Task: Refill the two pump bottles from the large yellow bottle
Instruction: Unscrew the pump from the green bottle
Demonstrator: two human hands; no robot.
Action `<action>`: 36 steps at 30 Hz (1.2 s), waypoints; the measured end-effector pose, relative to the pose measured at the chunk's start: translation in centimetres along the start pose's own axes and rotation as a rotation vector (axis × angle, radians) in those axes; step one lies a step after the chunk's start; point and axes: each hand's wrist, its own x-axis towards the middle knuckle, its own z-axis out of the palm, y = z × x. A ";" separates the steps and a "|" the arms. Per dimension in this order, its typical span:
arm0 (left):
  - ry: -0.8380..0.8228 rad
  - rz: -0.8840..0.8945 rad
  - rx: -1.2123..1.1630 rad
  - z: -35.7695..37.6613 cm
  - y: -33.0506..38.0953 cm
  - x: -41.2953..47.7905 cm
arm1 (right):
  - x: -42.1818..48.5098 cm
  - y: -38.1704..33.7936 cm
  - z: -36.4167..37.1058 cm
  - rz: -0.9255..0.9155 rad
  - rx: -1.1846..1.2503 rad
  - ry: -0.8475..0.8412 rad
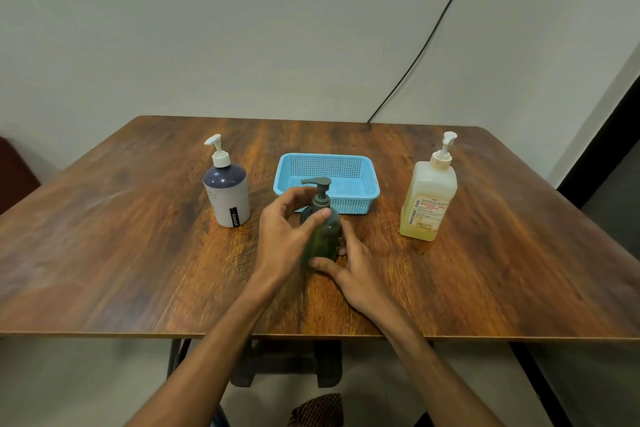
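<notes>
Clasping bottle [325,236]: left hand [282,239], right hand [360,276].

A plain, sparsely furnished indoor room, home or office unclear: a wood-grain bench [138,253] against a bare pale wall [207,28], a black cable [426,48] trailing at 1 o'clock, a dark doorway edge [609,163] at 3 o'clock.

Green bottle [323,236]: dark translucent green with a dark pump fitted. It stands upright at centre. The left hand [284,236] grips its shoulder and the right hand [360,270] grips its base.
White bottle [228,198]: purple shoulder, white pump, "JOYO" label. Upright, to the left.
Yellow bottle [427,204]: large and squarish, pale yellow liquid inside, white pump, printed label. Upright, to the right.
</notes>
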 end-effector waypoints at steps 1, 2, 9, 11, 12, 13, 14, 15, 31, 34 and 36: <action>0.020 -0.012 0.009 0.2 0.1 0.1 | 0.0 0.0 0.0 0.002 -0.005 0.001; 0.012 -0.031 0.006 0.1 0.1 0.1 | -0.1 -0.1 0.0 0.004 -0.012 0.002; -0.128 -0.006 -0.061 -0.8 -0.4 0.0 | 0.0 0.0 -0.1 0.003 0.007 -0.002; -0.013 0.014 -0.011 -0.7 -0.2 0.3 | 0.0 -0.1 0.0 0.008 0.005 0.001; 0.029 0.015 -0.001 -0.5 -0.1 0.5 | 0.0 -0.1 -0.1 0.011 0.004 0.003; 0.056 0.014 -0.004 -0.4 -0.1 0.6 | 0.1 -0.1 -0.1 0.013 0.002 0.006; 0.075 0.011 -0.012 -0.2 0.0 0.6 | 0.1 -0.1 0.0 0.015 -0.002 0.009; 0.091 0.011 -0.021 -0.1 0.0 0.6 | 0.0 -0.1 0.0 0.018 -0.009 0.011; 0.261 0.107 0.056 0.4 3.8 1.8 | 0.2 0.1 0.1 0.018 0.011 -0.007; 0.271 0.123 -0.004 -0.5 5.5 2.0 | 0.2 0.2 0.1 0.001 0.006 -0.004; 0.294 0.160 -0.033 -1.1 6.8 1.9 | 0.2 0.2 0.1 0.006 0.003 -0.003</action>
